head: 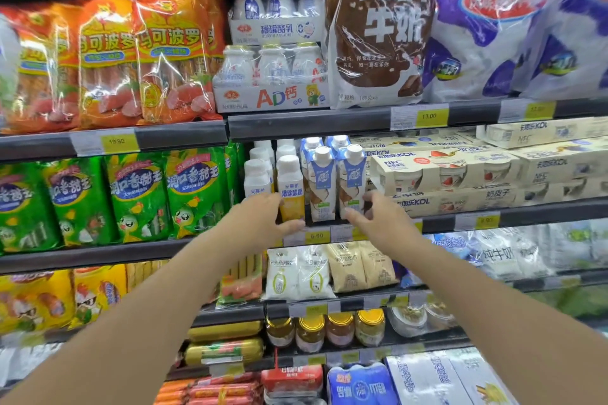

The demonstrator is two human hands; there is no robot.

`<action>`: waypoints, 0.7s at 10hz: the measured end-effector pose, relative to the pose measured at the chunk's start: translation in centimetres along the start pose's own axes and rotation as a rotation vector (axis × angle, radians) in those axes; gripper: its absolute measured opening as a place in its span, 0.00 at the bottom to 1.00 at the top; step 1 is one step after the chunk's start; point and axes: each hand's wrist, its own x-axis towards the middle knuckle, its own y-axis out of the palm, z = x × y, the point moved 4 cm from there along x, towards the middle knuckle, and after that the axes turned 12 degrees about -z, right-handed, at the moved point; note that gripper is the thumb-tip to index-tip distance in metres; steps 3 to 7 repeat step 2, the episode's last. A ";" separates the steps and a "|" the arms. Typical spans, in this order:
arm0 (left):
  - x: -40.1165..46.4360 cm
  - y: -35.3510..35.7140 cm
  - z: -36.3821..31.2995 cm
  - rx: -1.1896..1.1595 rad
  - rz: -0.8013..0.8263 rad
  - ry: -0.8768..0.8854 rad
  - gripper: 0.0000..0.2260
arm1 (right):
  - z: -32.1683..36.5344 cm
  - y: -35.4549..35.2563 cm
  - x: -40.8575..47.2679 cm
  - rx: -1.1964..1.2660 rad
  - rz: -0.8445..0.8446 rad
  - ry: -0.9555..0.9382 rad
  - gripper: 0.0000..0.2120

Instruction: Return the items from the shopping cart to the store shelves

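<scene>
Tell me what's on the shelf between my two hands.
In the head view, a blue-and-white carton stands between the left hand on the yellow bottle and the right hand at a second carton.

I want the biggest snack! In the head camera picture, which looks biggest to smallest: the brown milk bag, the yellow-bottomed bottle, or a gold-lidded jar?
1. brown milk bag
2. yellow-bottomed bottle
3. gold-lidded jar
The jar sits lower and maybe nearer, so the last two are less sure.
</scene>
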 end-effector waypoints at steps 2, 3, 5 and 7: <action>-2.3 -2.9 -1.5 0.117 0.037 -0.054 0.35 | 2.7 -2.5 -0.9 -0.202 0.026 -0.229 0.33; -2.3 -2.9 -1.5 0.117 0.037 -0.054 0.35 | 2.7 -2.5 -0.9 -0.202 0.026 -0.229 0.33; -2.3 -2.9 -1.5 0.117 0.037 -0.054 0.35 | 2.7 -2.5 -0.9 -0.202 0.026 -0.229 0.33; -2.3 -2.9 -1.5 0.117 0.037 -0.054 0.35 | 2.7 -2.5 -0.9 -0.202 0.026 -0.229 0.33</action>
